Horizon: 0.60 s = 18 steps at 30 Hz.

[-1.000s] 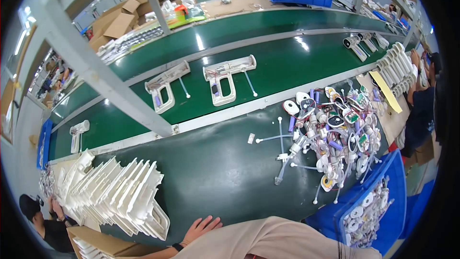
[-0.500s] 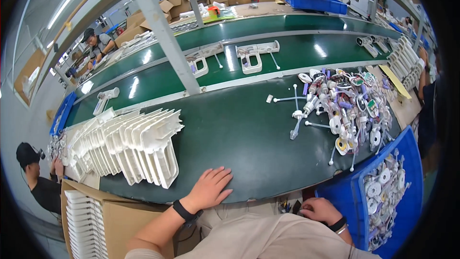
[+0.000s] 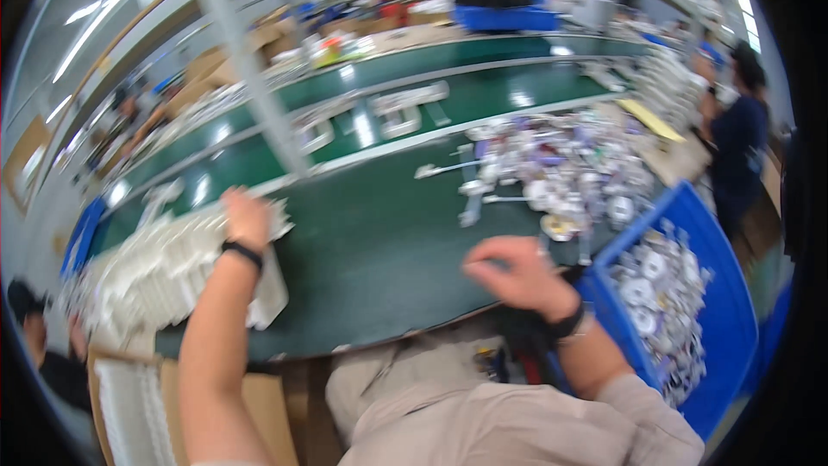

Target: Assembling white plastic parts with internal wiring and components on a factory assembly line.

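Note:
A row of white plastic housings (image 3: 147,280), nested side by side, stands at the left of the dark green worktable (image 3: 379,267). My left hand (image 3: 247,223) is over the right end of that row; its fingers are smeared by motion, and whether it grips a housing cannot be made out. My right hand (image 3: 515,274) hovers over the table's front edge, fingers bent and thumb apart, with nothing visible in it. Beyond it lies a heap of small white and purple parts with wires (image 3: 561,160). The whole view is blurred.
A blue bin (image 3: 724,293) of white parts stands at the right, a cardboard box (image 3: 164,371) of white pieces at lower left. Behind the table, a green conveyor (image 3: 483,91) carries white frames. A metal post (image 3: 250,60) rises before it. People (image 3: 740,134) stand or sit at both sides.
My left hand has moved from the table's front edge up and left to the white housings. My right hand has risen from my lap to above the table edge. The view has swung.

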{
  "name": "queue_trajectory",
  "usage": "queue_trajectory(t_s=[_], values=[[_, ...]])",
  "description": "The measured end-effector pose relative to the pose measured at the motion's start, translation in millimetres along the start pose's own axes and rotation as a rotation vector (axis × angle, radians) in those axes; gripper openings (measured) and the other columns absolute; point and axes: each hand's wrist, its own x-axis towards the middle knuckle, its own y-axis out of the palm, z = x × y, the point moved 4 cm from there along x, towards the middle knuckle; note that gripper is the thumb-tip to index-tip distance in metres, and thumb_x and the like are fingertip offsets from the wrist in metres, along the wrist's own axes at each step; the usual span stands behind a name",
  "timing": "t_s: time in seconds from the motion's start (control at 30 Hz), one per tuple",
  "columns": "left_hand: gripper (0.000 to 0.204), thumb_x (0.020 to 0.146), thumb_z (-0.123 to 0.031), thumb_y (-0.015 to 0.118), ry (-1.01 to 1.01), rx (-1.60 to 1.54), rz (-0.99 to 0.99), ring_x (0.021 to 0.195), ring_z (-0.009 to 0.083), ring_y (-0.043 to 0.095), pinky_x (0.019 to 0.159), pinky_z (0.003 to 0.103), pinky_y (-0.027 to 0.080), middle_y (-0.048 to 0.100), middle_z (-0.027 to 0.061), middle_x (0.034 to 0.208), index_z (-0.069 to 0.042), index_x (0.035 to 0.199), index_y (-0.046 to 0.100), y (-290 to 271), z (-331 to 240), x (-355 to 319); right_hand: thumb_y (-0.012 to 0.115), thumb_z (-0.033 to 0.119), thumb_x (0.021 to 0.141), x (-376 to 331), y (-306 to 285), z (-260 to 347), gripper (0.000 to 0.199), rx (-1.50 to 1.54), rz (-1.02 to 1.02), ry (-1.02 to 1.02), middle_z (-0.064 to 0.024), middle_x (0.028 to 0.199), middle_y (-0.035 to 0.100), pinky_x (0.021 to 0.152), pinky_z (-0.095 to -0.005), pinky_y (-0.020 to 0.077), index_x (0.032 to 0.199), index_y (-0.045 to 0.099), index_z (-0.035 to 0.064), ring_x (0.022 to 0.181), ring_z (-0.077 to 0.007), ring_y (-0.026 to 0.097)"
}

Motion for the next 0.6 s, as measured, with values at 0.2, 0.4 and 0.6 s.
queue_trajectory(t_s=[0.2, 0.4, 0.6], values=[[0.016, 0.079, -0.017, 0.056, 0.185, -0.013, -0.109, 0.086, 0.0219, 0.059, 0.077, 0.039, 0.040, 0.066, 0.0039, 0.083, -0.014, 0.082, 0.071, -45, 5, 10, 0.062, 0.019, 0.086, -29, 21, -27, 0.017, 0.084, 0.215, 0.011, -0.0117, 0.081, 0.065, 0.066, -0.0343, 0.0496, 0.089, 0.064, 0.0030, 0.073, -0.0274, 0.063], [0.020, 0.078, -0.021, 0.063, 0.602, -0.989, -0.133, 0.080, 0.0373, 0.059, 0.070, 0.043, 0.047, 0.062, 0.0174, 0.085, -0.003, 0.085, 0.063, -146, -14, 13, 0.061, 0.021, 0.087, -41, 11, -46, 0.019, 0.022, 0.097, 0.087, -0.0117, 0.083, 0.066, 0.066, -0.0353, 0.0497, 0.089, 0.064, 0.0032, 0.074, -0.0281, 0.063], [0.024, 0.080, -0.019, 0.062, 0.466, -0.856, -0.041, 0.076, 0.0370, 0.055, 0.069, 0.040, 0.046, 0.062, 0.0183, 0.091, -0.001, 0.095, 0.060, -65, -110, 5, 0.061, 0.022, 0.087, -56, 16, -52, 0.019, -0.021, 0.120, 0.166, -0.0122, 0.083, 0.066, 0.066, -0.0360, 0.0498, 0.090, 0.064, 0.0036, 0.075, -0.0296, 0.063]])
